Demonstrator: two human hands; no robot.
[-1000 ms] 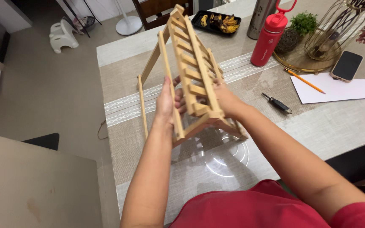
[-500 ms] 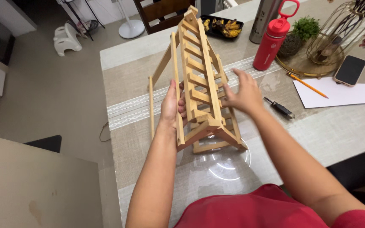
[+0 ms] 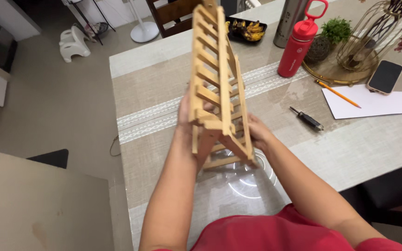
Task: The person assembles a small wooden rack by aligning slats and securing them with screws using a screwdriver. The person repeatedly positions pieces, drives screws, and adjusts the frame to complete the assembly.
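We hold a wooden slatted rack (image 3: 215, 83) on end above the table (image 3: 164, 88), its ladder-like frames folded close together and rising toward twelve o'clock. Our left hand (image 3: 187, 116) grips the rack's left frame near its lower end, fingers wrapped round the wood; our right hand (image 3: 257, 132) clasps the right frame at about four o'clock from the rack's middle, fingers curled against the lowest slats. The rack's foot hangs just over a bright ring of reflected light (image 3: 250, 179) on the glossy table top.

At two o'clock from the rack stands a red bottle (image 3: 301, 44) with a loop handle, just beside a steel flask (image 3: 290, 21). Farther right, a small potted plant (image 3: 336, 30) and a wire cage ornament (image 3: 373, 32) sit on a round golden tray (image 3: 336, 74). At three o'clock lie a black screwdriver (image 3: 307, 118), a yellow pencil (image 3: 337, 94), a white sheet of paper (image 3: 373, 103) and a dark phone (image 3: 385, 76). A black dish of fruit (image 3: 247, 30) rests at one o'clock, near a wooden chair (image 3: 170, 11). On the floor at ten o'clock stands a white step stool (image 3: 74, 42).
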